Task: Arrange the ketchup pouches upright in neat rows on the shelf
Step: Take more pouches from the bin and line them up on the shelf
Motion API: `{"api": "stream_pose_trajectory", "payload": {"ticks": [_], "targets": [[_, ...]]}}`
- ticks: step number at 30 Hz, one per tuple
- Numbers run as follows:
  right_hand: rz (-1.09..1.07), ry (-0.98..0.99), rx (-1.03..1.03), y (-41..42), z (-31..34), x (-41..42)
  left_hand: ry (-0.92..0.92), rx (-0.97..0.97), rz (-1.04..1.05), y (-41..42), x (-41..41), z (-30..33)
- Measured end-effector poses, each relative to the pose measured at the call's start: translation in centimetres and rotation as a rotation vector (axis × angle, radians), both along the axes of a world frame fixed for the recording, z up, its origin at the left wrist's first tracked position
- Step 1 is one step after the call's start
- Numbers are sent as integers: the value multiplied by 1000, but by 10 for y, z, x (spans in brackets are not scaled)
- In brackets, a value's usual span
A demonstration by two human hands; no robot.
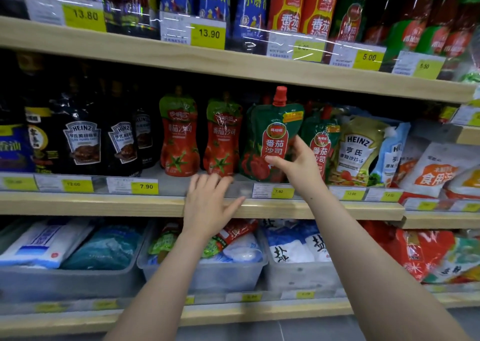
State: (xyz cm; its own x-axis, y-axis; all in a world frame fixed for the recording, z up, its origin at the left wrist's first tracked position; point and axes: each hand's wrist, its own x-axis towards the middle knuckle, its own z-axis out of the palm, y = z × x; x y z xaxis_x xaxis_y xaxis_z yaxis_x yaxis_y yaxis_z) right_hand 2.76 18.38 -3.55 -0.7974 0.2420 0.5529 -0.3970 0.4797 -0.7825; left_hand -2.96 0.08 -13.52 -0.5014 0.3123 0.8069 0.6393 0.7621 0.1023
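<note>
Right hand (pixel 296 163), at centre frame, grips the lower right edge of a green ketchup pouch (pixel 272 138) with a red cap, holding it upright on the middle shelf (pixel 104 205). Left hand (pixel 207 205), just below and left of it, rests with fingers spread and relaxed on the shelf's front rail, holding nothing. Two red ketchup pouches (pixel 179 135) stand upright to the left of the green one; another green pouch (pixel 320 143) stands behind the right hand.

Right hand (pixel 296 165) gripping upright green ketchup pouch (pixel 272 138) on shelf (pixel 104 205)
</note>
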Motion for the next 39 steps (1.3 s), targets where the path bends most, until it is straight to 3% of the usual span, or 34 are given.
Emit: {"api": "stream_pose_trajectory", "payload": {"ticks": [9, 16, 19, 21, 24, 27, 31, 35, 39], "targets": [[-6, -257, -78, 18, -12, -22, 31, -7, 33, 3, -1, -1], [-42, -319, -68, 14, -14, -20, -9, -42, 23, 1, 2, 3], [-167, -271, -16, 9, -18, -12, -42, -63, -1, -2, 5, 6], [-306, -127, 52, 1, -27, 0, -51, -77, -40, -6, 7, 6], [-334, 115, 359, -13, -46, 20, -10, -72, -142, -14, 8, 3], [-243, 80, 644, -18, -67, 29, 93, -25, -224, -27, 13, -5], [-244, 15, 738, -10, -83, 31, 220, -127, -348, -40, 27, -39], [-255, 35, 731, -10, -91, 27, -97, -365, -333, -60, 27, -81], [-256, 72, 682, -11, -96, 23, -560, -466, -103, -71, 21, -113]]}}
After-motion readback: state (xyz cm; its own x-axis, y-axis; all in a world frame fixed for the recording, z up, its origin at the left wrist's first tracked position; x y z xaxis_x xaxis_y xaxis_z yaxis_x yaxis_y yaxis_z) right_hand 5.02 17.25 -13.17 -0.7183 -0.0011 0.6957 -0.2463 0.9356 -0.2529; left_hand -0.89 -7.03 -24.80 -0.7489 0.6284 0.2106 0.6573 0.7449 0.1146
